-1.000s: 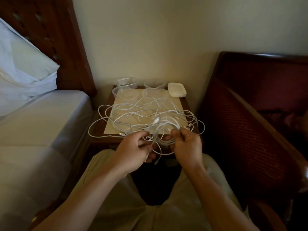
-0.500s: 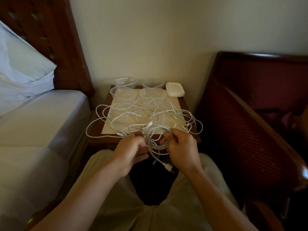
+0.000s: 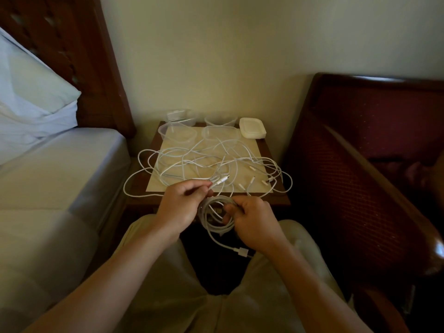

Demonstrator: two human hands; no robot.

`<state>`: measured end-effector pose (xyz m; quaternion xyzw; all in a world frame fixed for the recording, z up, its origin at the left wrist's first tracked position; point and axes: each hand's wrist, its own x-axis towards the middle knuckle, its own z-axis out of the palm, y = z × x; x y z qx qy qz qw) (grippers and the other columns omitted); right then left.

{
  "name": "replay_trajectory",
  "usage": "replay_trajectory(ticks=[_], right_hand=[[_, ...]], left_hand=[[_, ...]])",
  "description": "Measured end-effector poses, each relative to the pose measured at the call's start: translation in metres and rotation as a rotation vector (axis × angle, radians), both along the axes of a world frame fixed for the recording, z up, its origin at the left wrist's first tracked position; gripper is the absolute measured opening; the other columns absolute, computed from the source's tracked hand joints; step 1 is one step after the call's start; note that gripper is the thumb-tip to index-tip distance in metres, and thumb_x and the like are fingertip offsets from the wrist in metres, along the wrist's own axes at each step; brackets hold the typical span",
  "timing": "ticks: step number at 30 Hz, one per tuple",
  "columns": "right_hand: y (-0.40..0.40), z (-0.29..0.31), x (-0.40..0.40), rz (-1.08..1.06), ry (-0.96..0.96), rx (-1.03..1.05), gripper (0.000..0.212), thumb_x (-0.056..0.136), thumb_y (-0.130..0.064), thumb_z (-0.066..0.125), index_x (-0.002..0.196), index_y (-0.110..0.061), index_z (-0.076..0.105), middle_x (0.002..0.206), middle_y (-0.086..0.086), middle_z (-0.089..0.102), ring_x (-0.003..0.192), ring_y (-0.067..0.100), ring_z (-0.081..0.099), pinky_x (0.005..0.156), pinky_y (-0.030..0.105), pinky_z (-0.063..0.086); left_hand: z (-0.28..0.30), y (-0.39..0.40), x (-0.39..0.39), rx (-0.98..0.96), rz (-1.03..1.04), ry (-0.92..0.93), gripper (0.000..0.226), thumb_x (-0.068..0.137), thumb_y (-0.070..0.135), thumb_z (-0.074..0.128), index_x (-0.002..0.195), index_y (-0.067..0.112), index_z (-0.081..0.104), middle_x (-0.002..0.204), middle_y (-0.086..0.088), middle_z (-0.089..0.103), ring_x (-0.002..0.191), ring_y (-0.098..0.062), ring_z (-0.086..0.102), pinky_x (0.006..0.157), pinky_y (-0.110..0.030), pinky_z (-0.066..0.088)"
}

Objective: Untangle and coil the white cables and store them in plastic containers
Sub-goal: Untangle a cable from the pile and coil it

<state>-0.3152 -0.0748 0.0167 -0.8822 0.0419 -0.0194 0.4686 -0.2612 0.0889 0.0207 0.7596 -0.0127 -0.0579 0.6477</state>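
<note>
We sit at the near edge of a small table [image 3: 276,200], with a bed [image 3: 60,176] to the left and a chair [image 3: 360,164] to the right. Our right hand [image 3: 254,224] grips a coil [image 3: 216,217] of white cable, held just off the near table edge above our lap, fingers curled round the loops; one plug end [image 3: 241,251] hangs free below it. Our left hand [image 3: 182,203] pinches the other end of a cable near its plug [image 3: 222,180], the tip pointing toward the tangle [image 3: 204,162] that lies spread over the pale mat [image 3: 254,150], with loops spilling off the left and right edges. Four clear tubs [image 3: 177,133] and a stack of lids [image 3: 252,128] wait at the far side of the table, and no cable shows in any of them. We judge this coil nearly done, the first of several. To finish it well, we should keep the loops pinned so none springs loose, lay the last stretch round in the same direction and at the same loop width, and pull the end free gently in case it crosses a neighbouring cable. Tucking the end through the coil should help it hold shape on its way to a tub.
</note>
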Motion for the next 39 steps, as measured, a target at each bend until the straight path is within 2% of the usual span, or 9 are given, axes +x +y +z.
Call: replay_trajectory(ticks=[10, 13, 19, 23, 26, 29, 32, 35, 39], right_hand=[[0.000, -0.002, 0.001, -0.039, -0.033, -0.037, 0.028, 0.102, -0.015, 0.057, 0.080, -0.016, 0.073, 0.071, 0.001, 0.070, 0.053, 0.007, 0.060, 0.047, 0.015, 0.044], [-0.002, -0.005, 0.004, -0.005, -0.066, -0.094, 0.026, 0.101, -0.014, 0.057, 0.080, -0.019, 0.071, 0.069, 0.000, 0.068, 0.057, 0.015, 0.061, 0.050, 0.022, 0.046], [0.000, -0.005, 0.009, 0.054, -0.083, -0.216, 0.022, 0.102, -0.017, 0.055, 0.086, -0.019, 0.071, 0.071, -0.004, 0.065, 0.057, 0.012, 0.058, 0.050, 0.018, 0.042], [0.005, -0.002, 0.007, -0.012, -0.078, 0.011, 0.015, 0.102, -0.025, 0.060, 0.096, -0.021, 0.074, 0.077, -0.002, 0.073, 0.057, 0.005, 0.062, 0.052, 0.018, 0.047], [0.005, -0.003, 0.005, -0.043, -0.107, 0.067, 0.013, 0.100, -0.035, 0.064, 0.102, -0.025, 0.072, 0.088, -0.008, 0.075, 0.076, 0.003, 0.070, 0.070, 0.025, 0.059], [0.004, -0.007, -0.002, -0.019, -0.168, -0.047, 0.043, 0.097, -0.055, 0.057, 0.130, -0.029, 0.061, 0.116, -0.015, 0.068, 0.102, -0.001, 0.065, 0.089, 0.025, 0.057], [-0.003, -0.007, -0.010, -0.048, -0.152, 0.069, 0.064, 0.085, -0.071, 0.055, 0.136, -0.032, 0.051, 0.119, -0.016, 0.065, 0.102, -0.003, 0.064, 0.079, 0.019, 0.056], [-0.002, -0.007, -0.013, -0.036, 0.037, 0.410, 0.059, 0.080, -0.062, 0.066, 0.128, -0.028, 0.055, 0.109, -0.005, 0.073, 0.094, 0.007, 0.072, 0.073, 0.026, 0.061], [0.013, -0.013, -0.012, -0.044, 0.018, 0.504, 0.030, 0.093, -0.042, 0.068, 0.112, -0.020, 0.066, 0.099, 0.001, 0.076, 0.088, 0.020, 0.074, 0.079, 0.038, 0.063]], left_hand=[[-0.013, 0.000, -0.012, 0.079, -0.086, -0.168, 0.028, 0.103, 0.028, 0.059, 0.087, 0.041, 0.077, 0.094, 0.016, 0.077, 0.093, 0.001, 0.070, 0.092, -0.028, 0.053], [-0.017, 0.002, -0.015, 0.100, -0.152, -0.152, 0.025, 0.102, 0.037, 0.057, 0.087, 0.043, 0.076, 0.094, 0.015, 0.076, 0.092, 0.001, 0.068, 0.088, -0.027, 0.052], [-0.030, -0.007, -0.018, 0.243, -0.125, -0.225, 0.019, 0.105, 0.041, 0.045, 0.097, 0.029, 0.058, 0.086, 0.006, 0.068, 0.080, -0.003, 0.064, 0.069, -0.028, 0.050], [-0.031, -0.015, -0.019, 0.214, 0.013, -0.278, 0.018, 0.104, 0.042, 0.042, 0.096, 0.031, 0.052, 0.085, 0.005, 0.065, 0.078, -0.001, 0.062, 0.061, -0.018, 0.046], [-0.027, -0.018, -0.020, 0.221, 0.127, -0.294, 0.019, 0.106, 0.039, 0.040, 0.089, 0.032, 0.048, 0.082, 0.006, 0.060, 0.072, 0.008, 0.057, 0.059, -0.010, 0.042], [-0.019, -0.019, -0.017, 0.139, 0.262, -0.240, 0.021, 0.108, 0.035, 0.038, 0.096, 0.025, 0.051, 0.085, 0.006, 0.057, 0.070, 0.001, 0.055, 0.059, -0.009, 0.042], [-0.016, -0.017, -0.008, 0.066, 0.376, -0.137, 0.027, 0.109, 0.039, 0.035, 0.106, 0.018, 0.052, 0.088, 0.006, 0.056, 0.076, -0.003, 0.052, 0.060, -0.016, 0.034], [-0.016, -0.016, -0.007, 0.026, 0.434, -0.111, 0.027, 0.109, 0.039, 0.035, 0.105, 0.018, 0.050, 0.085, 0.009, 0.053, 0.073, -0.002, 0.049, 0.060, -0.017, 0.032], [-0.018, -0.021, -0.012, 0.017, 0.417, -0.120, 0.031, 0.109, 0.040, 0.035, 0.105, 0.015, 0.053, 0.085, 0.004, 0.057, 0.074, -0.006, 0.053, 0.058, -0.017, 0.036]])
